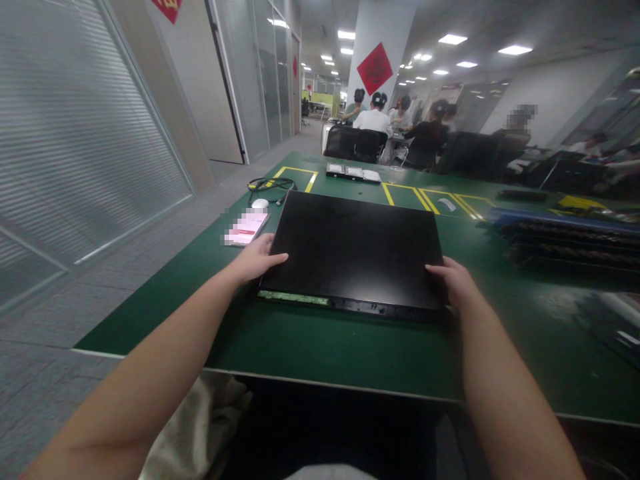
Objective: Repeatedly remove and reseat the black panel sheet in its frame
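A flat black display panel [357,250] is held between my two hands over the green table. Along its near edge runs a green circuit board strip [295,298] on the left and a dark frame strip on the right. My left hand [257,259] grips the left edge, thumb on the face and fingers tucked underneath. On the opposite edge, my right hand [453,280] has its thumb on the front and its fingers mostly hidden behind. I cannot tell whether the panel touches the table.
Left of the panel lie a phone [245,228], a white mouse [259,204] and a coiled black cable [270,185]. Silvery drive-like boxes [353,173] sit behind it on the green table [320,347]. Dark stacked panels [565,233] occupy the right. Several people sit in the background.
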A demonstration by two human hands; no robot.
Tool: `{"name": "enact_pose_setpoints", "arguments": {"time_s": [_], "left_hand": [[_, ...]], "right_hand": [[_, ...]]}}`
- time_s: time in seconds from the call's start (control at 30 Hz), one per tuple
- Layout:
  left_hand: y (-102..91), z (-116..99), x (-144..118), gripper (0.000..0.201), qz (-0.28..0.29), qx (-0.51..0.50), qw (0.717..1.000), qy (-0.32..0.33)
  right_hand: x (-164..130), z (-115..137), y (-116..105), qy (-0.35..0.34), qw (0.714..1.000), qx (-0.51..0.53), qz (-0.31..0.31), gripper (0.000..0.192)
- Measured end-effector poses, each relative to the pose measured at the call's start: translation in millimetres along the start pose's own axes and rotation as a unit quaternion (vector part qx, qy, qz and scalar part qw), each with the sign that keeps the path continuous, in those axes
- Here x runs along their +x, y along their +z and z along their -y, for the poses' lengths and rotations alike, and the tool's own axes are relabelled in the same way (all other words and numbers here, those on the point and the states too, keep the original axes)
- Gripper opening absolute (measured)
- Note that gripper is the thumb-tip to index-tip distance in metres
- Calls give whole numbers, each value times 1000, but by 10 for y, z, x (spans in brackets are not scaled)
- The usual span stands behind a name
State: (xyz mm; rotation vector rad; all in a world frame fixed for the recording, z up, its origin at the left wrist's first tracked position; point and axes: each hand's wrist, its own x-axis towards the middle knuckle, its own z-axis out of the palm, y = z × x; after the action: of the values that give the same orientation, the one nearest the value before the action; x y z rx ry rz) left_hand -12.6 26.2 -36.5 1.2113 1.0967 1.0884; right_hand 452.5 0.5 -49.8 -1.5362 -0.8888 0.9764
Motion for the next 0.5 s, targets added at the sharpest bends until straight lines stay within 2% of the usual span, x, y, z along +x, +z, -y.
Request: {"name": "enact_pose_setpoints", "arguments": {"time_s": [0.5], "left_hand": [[17, -24, -17, 56, -4, 1, 1000, -6]], "right_hand": [[2, -1, 0, -1, 1000, 12, -3, 40]]}}
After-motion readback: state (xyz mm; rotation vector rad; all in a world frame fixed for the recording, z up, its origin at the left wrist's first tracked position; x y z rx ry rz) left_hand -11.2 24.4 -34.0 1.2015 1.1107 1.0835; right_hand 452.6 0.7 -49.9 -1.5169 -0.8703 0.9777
